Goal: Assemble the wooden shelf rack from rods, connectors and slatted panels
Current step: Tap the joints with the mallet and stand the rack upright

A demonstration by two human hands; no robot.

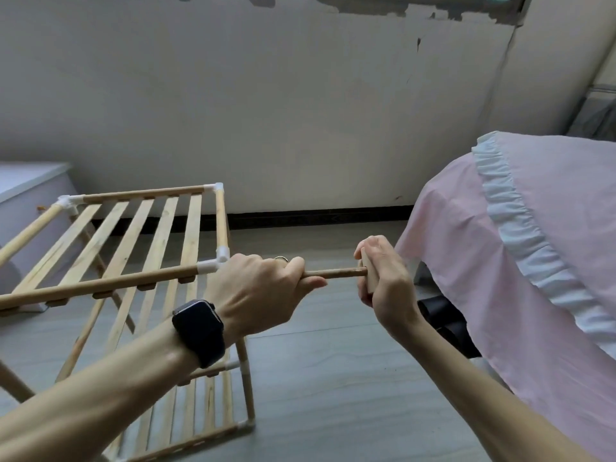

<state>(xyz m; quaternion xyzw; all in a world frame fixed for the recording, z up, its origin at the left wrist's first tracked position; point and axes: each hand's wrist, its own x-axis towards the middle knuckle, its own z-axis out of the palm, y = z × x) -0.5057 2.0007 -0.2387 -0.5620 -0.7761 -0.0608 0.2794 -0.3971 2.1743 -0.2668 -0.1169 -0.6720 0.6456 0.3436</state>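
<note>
A partly built wooden rack (160,235) stands on the floor at the left, with slatted panels at top and bottom joined by white connectors (222,255). My left hand (263,285), with a black watch on its wrist, grips a short wooden rod (336,273) that sticks out to the right from the rack's near top corner. At the rod's right end my right hand (383,278) holds a small wooden block (369,273). The block's far side is hidden by my fingers.
A bed with a pink cover and white frill (520,235) fills the right side. A pale cabinet (26,185) stands at the far left against the white wall. A dark object (446,325) lies under the bed's edge. Grey floor lies between rack and bed.
</note>
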